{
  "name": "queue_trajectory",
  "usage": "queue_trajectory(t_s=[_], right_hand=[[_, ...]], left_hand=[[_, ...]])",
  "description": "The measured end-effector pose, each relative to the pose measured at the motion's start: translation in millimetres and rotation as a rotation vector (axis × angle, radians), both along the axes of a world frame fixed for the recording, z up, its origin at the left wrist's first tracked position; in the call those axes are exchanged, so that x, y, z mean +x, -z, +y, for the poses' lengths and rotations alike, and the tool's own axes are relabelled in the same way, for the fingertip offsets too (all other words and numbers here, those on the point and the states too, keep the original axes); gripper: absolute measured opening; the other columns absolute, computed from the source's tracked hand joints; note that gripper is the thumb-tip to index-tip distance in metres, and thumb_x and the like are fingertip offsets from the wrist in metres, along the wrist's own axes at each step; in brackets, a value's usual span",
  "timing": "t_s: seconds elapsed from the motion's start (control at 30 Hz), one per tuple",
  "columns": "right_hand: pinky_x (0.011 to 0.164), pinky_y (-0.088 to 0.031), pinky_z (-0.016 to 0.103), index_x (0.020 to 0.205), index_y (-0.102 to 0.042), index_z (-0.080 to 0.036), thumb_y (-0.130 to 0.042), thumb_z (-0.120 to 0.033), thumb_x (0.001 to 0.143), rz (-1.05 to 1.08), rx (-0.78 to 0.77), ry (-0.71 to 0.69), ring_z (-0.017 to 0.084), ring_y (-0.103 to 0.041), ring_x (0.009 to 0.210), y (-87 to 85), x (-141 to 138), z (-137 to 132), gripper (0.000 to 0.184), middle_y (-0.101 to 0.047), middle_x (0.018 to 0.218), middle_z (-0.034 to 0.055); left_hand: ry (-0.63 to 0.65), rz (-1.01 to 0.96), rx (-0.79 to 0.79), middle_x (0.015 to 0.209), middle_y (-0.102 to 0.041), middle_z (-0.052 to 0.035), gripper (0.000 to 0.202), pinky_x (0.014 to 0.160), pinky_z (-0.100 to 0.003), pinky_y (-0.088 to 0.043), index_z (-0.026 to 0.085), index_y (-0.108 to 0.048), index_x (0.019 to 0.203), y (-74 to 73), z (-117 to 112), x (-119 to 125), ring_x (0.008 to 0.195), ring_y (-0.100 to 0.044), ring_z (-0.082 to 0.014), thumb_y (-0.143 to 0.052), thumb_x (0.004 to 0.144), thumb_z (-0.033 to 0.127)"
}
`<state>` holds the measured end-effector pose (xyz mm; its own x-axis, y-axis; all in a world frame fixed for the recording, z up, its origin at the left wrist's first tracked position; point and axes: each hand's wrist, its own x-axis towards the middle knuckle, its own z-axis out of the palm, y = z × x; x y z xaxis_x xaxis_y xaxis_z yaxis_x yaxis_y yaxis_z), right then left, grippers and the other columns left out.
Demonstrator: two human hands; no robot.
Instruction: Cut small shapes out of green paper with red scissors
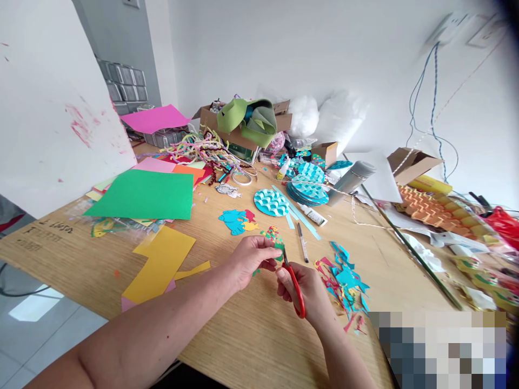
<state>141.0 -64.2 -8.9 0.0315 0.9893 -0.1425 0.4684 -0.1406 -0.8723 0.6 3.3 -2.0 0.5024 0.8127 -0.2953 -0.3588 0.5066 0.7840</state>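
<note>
Red-handled scissors (pixel 299 303) are in my right hand (pixel 310 289), their blades pointing up and away from me. My left hand (pixel 252 259) pinches a small green paper piece (pixel 279 250) right beside the blades; whether they are parted is too small to tell. Just beyond my fingers lies a heap of tiny coloured paper bits (pixel 271 233). Farther back rest a blue paper fish (pixel 232 222), a small red one (pixel 250 215) and a yellow one (pixel 250 226). Blue and red paper scraps (pixel 346 278) are piled to the right of my right hand.
Green sheet (pixel 141 194) and cut yellow paper (pixel 166 262) lie left. A pen (pixel 302 243), glue bottle (pixel 312 214) and blue scalloped paper disc (pixel 271 202) lie ahead. A grey cylinder (pixel 352 182) leans behind. A long green stick (pixel 413 251) crosses the right side.
</note>
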Motion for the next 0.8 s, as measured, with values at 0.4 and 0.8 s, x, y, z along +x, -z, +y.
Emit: queue_trajectory(t_s=[0.4,0.8], right_hand=[[0.042,-0.039,0.022,0.061,-0.054,-0.017,-0.06,-0.06,0.076,-0.012,-0.035,-0.001,0.014,-0.053,0.043,-5.0,-1.0,-0.6,0.045,-0.062,0.051,0.0035],[0.043,-0.039,0.022,0.062,-0.054,-0.016,-0.061,-0.062,0.074,0.005,-0.057,-0.01,0.013,-0.053,0.044,-5.9,0.0,0.4,0.048,-0.06,0.051,0.0027]], left_hand=[[0.012,0.032,0.027,0.063,-0.059,0.0013,0.025,0.055,-0.024,-0.045,0.014,-0.056,0.069,-2.2,-1.0,-0.9,0.052,-0.055,-0.0091,-0.074,0.055,0.024],[0.025,0.05,0.044,0.061,-0.058,0.0022,0.024,0.054,-0.023,-0.044,0.014,-0.057,0.067,-1.1,-0.5,-0.9,0.05,-0.055,-0.0084,-0.073,0.055,0.025]])
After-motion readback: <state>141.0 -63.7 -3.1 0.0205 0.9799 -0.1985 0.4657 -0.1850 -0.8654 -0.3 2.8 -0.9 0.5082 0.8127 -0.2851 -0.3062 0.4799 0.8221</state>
